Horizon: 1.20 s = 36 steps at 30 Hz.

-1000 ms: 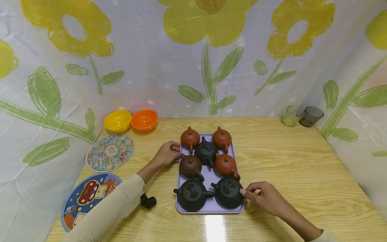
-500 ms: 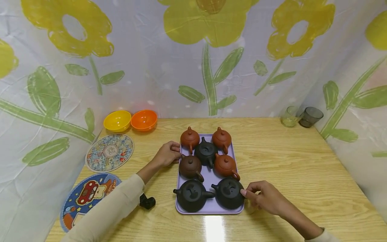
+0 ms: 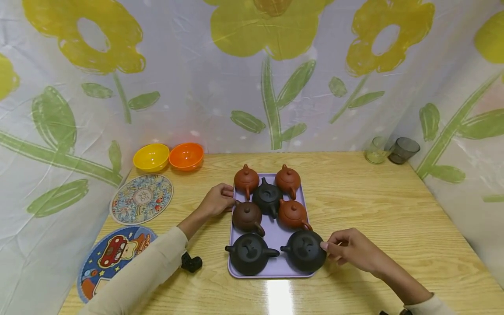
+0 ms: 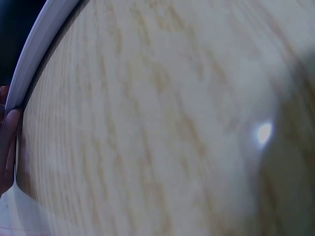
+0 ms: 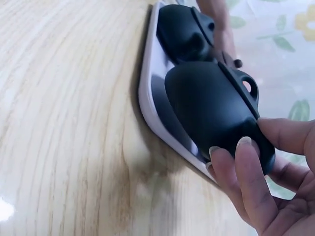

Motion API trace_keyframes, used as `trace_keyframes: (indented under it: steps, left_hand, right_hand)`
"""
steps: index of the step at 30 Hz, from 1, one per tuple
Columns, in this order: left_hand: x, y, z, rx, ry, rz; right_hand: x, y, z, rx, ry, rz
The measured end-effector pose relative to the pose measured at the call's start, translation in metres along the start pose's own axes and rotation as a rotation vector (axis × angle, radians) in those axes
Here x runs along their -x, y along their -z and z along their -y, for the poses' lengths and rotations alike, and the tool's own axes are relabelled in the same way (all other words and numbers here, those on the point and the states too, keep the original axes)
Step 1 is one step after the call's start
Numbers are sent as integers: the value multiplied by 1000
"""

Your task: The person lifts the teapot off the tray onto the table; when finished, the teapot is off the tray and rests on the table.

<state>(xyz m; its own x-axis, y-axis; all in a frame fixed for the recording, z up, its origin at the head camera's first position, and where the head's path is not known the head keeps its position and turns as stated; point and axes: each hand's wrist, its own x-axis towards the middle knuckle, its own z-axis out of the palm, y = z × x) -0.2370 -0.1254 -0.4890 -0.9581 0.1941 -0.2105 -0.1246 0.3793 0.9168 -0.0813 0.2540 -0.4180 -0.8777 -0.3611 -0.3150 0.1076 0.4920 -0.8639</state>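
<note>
A lavender tray (image 3: 271,274) on the wooden table holds several small teapots, some red-brown, one dark brown, some black. My right hand (image 3: 332,251) grips the front-right black teapot (image 3: 305,250), thumb on top and fingers below its side; the pot overhangs the tray's right rim. In the right wrist view the right hand (image 5: 256,162) curls round that black teapot (image 5: 206,108) above the tray (image 5: 147,93). My left hand (image 3: 217,200) holds the tray's left edge beside the dark brown teapot (image 3: 246,216). The left wrist view shows only the tray edge (image 4: 34,49) and a fingertip (image 4: 7,132).
A yellow bowl (image 3: 151,156) and an orange bowl (image 3: 186,155) sit at the back left. Two round mats (image 3: 141,199) (image 3: 114,253) lie on the left, a small black object (image 3: 191,262) beside the sleeve. Two glasses (image 3: 376,150) (image 3: 403,150) stand back right. Flowered cloth walls three sides.
The front-right black teapot has shifted right and turned, now over the tray's rim, with my right hand closed more firmly on it. The left hand has stayed on the tray edge.
</note>
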Motion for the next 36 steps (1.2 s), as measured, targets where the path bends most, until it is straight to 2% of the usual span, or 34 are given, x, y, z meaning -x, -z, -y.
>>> trace_keyframes:
  steps: [20, 36]
  left_hand:
    - [3, -1, -3, 26, 20, -5]
    - [4, 0, -2, 8, 17, 4]
  right_hand:
    - [1, 33, 6, -18, 39, 5]
    - [-28, 80, 12, -8, 43, -84]
